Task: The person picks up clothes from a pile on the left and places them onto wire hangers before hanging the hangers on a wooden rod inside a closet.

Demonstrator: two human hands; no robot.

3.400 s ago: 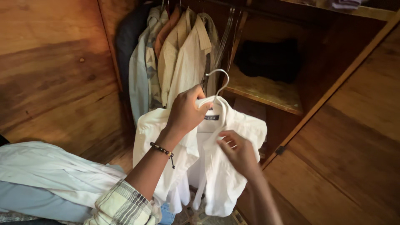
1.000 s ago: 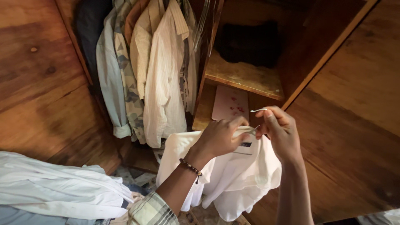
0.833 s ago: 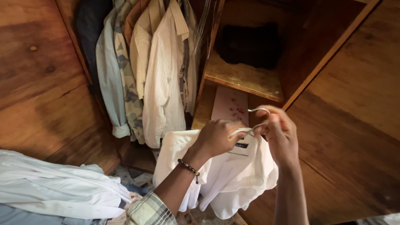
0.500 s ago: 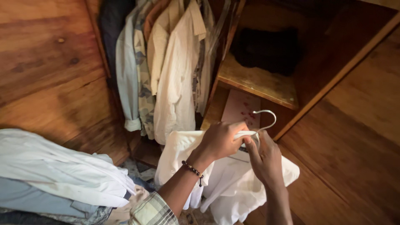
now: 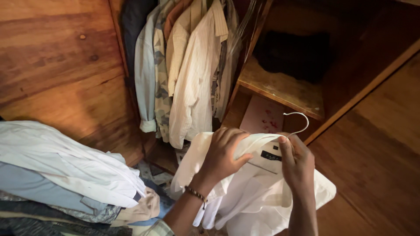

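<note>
Left hand (image 5: 221, 153) clasps the soft white cotton shirt (image 5: 258, 192) at its collar; right hand (image 5: 297, 164) pinches the thin white wire hanger (image 5: 297, 122). Light, limp cloth—best held at the collar.

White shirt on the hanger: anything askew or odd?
Yes. The white shirt sits bunched and lopsided on the hanger, whose hook tilts to the right. Both hands grip at the collar: the left hand on one shoulder, the right hand by the hook. No damage visible.
</note>
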